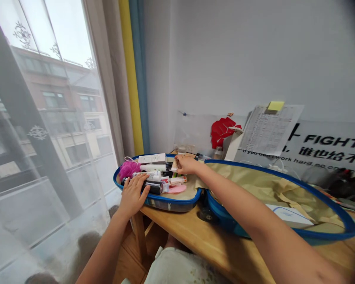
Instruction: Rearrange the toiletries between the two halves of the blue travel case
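An open suitcase with a blue rim (162, 202) lies on a wooden table (192, 236), its near half packed with toiletries. My right hand (186, 163) reaches over that half and pinches a small hair comb (176, 165) at the far side. My left hand (133, 195) rests, fingers spread, on the packed items beside a black cosmetic bottle (153, 187). Around them lie a pink bath puff (129, 169), a white boxed product (152, 158), several white tubes, and a pink flat item (176, 189). What lies beneath my left hand is hidden.
The suitcase's other half (272, 193) lies open to the right, lined with beige fabric and holding a white box (290, 216). A sheer curtain (47, 157) and window stand at the left. Papers, a red paper cutout, and a glass bottle stand against the wall behind.
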### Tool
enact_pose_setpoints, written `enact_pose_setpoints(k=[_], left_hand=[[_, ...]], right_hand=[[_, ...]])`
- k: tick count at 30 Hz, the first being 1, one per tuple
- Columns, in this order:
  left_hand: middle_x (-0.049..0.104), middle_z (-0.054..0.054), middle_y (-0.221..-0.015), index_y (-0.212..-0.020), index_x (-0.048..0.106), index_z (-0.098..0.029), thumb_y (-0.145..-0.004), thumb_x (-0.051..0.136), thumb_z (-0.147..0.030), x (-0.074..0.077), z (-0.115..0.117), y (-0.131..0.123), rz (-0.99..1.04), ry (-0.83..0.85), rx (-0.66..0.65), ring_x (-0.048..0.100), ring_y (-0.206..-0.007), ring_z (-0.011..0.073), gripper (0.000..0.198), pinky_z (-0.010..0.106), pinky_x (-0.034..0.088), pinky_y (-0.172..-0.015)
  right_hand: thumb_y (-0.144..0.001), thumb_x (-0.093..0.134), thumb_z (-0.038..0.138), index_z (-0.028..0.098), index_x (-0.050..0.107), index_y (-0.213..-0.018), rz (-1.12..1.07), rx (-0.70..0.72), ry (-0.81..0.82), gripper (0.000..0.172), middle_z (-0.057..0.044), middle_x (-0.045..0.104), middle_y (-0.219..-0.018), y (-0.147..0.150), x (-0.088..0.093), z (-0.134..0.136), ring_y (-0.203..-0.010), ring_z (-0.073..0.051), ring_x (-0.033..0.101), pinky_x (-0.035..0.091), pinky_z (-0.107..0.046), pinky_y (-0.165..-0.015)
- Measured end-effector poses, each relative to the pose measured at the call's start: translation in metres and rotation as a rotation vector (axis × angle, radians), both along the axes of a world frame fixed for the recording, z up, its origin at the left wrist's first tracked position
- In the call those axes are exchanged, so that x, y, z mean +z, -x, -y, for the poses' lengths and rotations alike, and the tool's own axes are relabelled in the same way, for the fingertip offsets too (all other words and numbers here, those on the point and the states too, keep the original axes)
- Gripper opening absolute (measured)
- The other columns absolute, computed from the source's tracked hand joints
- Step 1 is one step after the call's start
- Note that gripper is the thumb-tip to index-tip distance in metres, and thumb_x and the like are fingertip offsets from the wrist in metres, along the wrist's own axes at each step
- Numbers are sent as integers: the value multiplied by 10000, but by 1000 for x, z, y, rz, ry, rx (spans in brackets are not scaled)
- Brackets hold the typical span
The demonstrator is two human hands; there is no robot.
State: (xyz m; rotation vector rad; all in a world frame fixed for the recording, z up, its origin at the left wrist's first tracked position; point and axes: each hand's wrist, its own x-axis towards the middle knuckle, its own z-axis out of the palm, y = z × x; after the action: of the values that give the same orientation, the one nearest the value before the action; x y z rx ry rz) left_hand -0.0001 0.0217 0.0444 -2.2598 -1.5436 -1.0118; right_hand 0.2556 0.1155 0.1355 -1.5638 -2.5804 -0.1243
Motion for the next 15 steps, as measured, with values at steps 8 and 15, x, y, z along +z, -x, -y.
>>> enact_pose_setpoints(k=[8, 15], left_hand=[[564, 82, -1299, -1244, 505, -234, -938, 298, -407, 0, -1, -1, 2, -14, 8, 485, -1215, 245, 408, 485, 262, -1059], [554, 79, -1309, -1241, 506, -238, -938, 305, -402, 1, -2, 0, -16, -3, 9, 481, -1219, 246, 399, 489, 260, -1061]], right_hand=[[-684, 693, 308, 167, 473, -1284, -54, 75, 145, 654, -130, 614, -1197, 13, -20, -14, -1109, -261, 555, 438, -334, -906], [-808, 591, 415, 161, 480, -1307, -194, 50, 152, 571, -116, 506, -1359, -7, -6, -17, -1225, -209, 495, 371, -308, -1025]])
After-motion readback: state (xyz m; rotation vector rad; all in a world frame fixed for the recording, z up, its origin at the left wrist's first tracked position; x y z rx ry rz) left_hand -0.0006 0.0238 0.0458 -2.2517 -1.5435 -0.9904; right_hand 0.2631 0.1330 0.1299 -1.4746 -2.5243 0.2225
